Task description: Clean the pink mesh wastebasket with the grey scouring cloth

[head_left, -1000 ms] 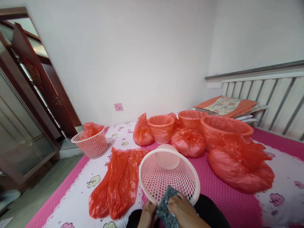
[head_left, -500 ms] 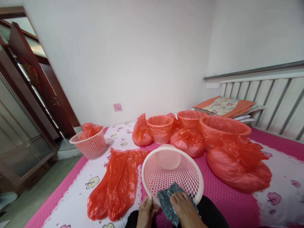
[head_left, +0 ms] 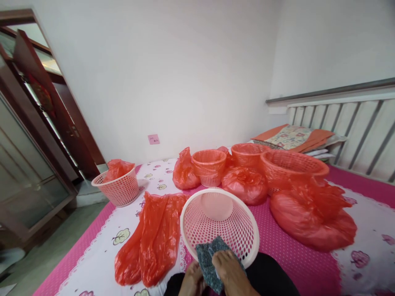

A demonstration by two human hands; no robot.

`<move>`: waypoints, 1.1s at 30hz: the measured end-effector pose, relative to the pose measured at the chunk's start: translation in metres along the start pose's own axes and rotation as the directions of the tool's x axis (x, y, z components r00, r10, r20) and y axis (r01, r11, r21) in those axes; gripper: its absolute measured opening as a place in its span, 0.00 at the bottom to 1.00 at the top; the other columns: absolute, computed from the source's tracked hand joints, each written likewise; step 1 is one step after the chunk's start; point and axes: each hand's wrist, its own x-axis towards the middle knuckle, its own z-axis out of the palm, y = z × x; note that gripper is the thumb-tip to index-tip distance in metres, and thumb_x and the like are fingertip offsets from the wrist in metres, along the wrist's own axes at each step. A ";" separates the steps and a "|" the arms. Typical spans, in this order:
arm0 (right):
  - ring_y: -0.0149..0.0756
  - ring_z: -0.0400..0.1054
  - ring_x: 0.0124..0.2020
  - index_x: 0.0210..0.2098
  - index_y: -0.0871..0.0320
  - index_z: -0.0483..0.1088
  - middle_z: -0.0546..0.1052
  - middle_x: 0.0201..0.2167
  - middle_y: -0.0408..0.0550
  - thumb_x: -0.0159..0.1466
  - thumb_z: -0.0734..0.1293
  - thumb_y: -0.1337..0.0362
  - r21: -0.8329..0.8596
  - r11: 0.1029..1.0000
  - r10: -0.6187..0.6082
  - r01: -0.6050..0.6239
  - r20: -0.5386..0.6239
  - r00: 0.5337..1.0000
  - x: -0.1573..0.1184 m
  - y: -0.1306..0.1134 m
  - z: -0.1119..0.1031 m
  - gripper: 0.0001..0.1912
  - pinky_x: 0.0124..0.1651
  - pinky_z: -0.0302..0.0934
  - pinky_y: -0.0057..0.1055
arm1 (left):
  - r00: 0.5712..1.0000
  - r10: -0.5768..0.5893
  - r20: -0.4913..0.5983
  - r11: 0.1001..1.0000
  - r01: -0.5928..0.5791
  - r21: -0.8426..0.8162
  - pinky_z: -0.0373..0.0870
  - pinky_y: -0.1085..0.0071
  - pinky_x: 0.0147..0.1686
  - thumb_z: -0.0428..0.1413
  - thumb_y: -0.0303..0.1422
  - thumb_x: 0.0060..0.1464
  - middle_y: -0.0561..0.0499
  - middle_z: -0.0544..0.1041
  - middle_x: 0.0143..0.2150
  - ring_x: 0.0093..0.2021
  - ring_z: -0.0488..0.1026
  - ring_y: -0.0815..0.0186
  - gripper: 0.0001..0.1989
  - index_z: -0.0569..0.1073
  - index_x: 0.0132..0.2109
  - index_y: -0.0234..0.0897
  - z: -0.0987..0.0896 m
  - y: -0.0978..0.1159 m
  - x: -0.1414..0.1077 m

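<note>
Pale-pink perforated basket tilts over the polka-dot bedspread, mouth toward my camera; I judge the step is wiping its near rim. My right hand is curled over a grey-green cloth; my left hand has fingers bent, pinching what I cannot tell. Next calls for a steady rim. Red plastic bags lie just left, 3 bag-wrapped baskets behind, crowding it

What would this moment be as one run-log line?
left hand: at near rim of tilted pink basket | right hand: gripping gray cloth at rim | left side: red plastic bags
</note>
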 end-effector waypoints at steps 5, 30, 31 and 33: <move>0.42 0.76 0.36 0.35 0.52 0.70 0.81 0.33 0.44 0.59 0.65 0.76 0.343 0.904 0.192 -0.256 0.210 0.959 0.010 0.007 -0.020 0.11 0.40 0.62 0.34 | 0.998 -0.015 -0.062 0.994 0.022 0.109 0.81 0.60 0.49 0.72 0.45 0.46 0.42 0.90 0.37 0.44 0.88 0.56 0.22 0.81 0.43 0.36 -0.017 -0.010 0.008; 0.51 0.69 0.69 0.68 0.66 0.69 0.76 0.66 0.65 0.56 0.65 0.77 0.100 0.879 0.434 -0.466 0.238 0.869 0.096 0.083 0.029 0.38 0.73 0.58 0.44 | 0.993 -0.013 -0.114 0.988 0.030 0.150 0.75 0.69 0.39 0.74 0.48 0.41 0.43 0.90 0.44 0.38 0.86 0.63 0.28 0.79 0.47 0.40 -0.046 -0.030 0.023; 0.51 0.69 0.69 0.68 0.65 0.68 0.76 0.67 0.64 0.56 0.65 0.77 0.077 0.882 0.433 -0.464 0.256 0.864 0.098 0.085 0.030 0.39 0.73 0.58 0.44 | 0.993 -0.013 -0.114 0.988 0.030 0.151 0.75 0.69 0.40 0.74 0.48 0.41 0.43 0.90 0.44 0.38 0.86 0.62 0.28 0.79 0.48 0.40 -0.046 -0.031 0.023; 0.52 0.68 0.70 0.70 0.62 0.68 0.74 0.68 0.63 0.56 0.66 0.77 0.030 0.885 0.436 -0.465 0.298 0.849 0.104 0.087 0.035 0.41 0.73 0.58 0.43 | 0.993 -0.010 -0.120 0.988 0.028 0.149 0.74 0.68 0.39 0.74 0.49 0.40 0.42 0.90 0.43 0.38 0.86 0.61 0.30 0.79 0.48 0.40 -0.049 -0.034 0.025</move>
